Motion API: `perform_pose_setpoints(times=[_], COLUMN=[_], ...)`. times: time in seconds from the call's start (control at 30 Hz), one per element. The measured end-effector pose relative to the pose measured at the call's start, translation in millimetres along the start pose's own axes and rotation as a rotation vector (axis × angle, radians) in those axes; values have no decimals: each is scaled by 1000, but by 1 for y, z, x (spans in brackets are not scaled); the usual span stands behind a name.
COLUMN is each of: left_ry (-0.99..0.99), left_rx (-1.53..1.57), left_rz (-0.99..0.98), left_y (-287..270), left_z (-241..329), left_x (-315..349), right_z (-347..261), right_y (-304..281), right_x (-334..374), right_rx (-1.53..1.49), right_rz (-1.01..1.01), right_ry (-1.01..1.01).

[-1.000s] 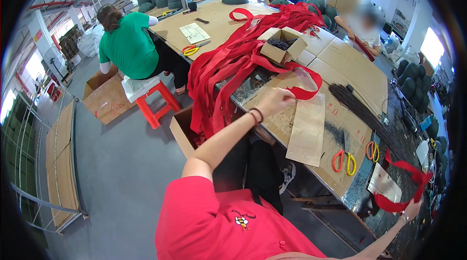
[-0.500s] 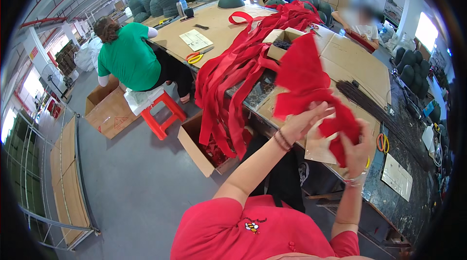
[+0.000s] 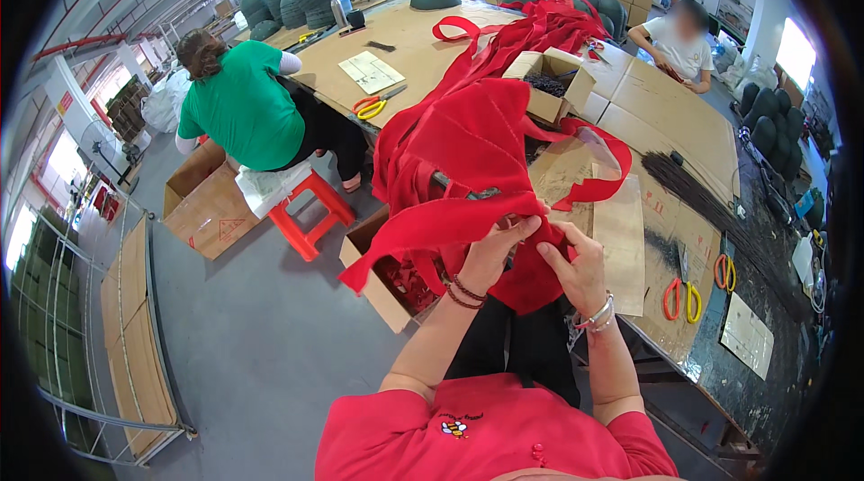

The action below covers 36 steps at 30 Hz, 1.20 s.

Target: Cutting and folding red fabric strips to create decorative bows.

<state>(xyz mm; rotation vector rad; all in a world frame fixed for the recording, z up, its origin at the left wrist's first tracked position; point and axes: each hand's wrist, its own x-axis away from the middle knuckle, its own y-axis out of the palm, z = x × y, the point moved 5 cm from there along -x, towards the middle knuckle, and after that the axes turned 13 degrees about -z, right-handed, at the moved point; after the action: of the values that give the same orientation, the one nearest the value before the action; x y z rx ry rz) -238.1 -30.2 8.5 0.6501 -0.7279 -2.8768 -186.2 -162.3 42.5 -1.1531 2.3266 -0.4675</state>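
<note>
In front of my body I hold a wide piece of red ribbon [image 3: 477, 134], bunched and folded over itself, with one tail hanging out to the left. My left hand [image 3: 504, 242] pinches a fold of it between thumb and fingers. Close beside it, my right hand [image 3: 574, 269] is closed on the same ribbon, thumb on top. Behind the held piece, a heap of long red ribbons [image 3: 562, 24] runs across the table and over its edge. A small open carton [image 3: 560, 106] with dark bits inside stands next to the heap.
Orange-and-yellow scissors [image 3: 684, 292] and a bundle of thin dark wires [image 3: 697, 188] lie right on the cardboard-covered table [image 3: 670, 125]. Below the edge, an open carton [image 3: 382, 301] holds red scraps. A person in green [image 3: 243, 103] sits left, near a red stool [image 3: 315, 211].
Both hands have moved left and come closer together with the red ribbon, which has swung from upright to spread out leftward. The scissors and table at right are now uncovered.
</note>
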Motion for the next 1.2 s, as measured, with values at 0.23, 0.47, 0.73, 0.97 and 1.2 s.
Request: perform_pose_setpoints(times=[0.23, 0.47, 0.73, 0.97, 1.2], left_ry=[-36, -69, -59, -23, -60], left_rx=[-24, 255, 254, 338, 268], left_rz=[173, 219, 214, 132, 63], left_y=[-17, -24, -10, 2, -5], left_z=[-7, -13, -29, -32, -39], left_x=[-8, -15, -11, -11, -1], right_z=[15, 29, -4, 13, 10], right_y=[16, -10, 1, 4, -3], right_x=[-8, 2, -13, -17, -10], right_rx=[-160, 30, 383, 404, 225], right_rz=[-12, 218, 316, 259, 246], right_ry=[36, -36, -177, -64, -89])
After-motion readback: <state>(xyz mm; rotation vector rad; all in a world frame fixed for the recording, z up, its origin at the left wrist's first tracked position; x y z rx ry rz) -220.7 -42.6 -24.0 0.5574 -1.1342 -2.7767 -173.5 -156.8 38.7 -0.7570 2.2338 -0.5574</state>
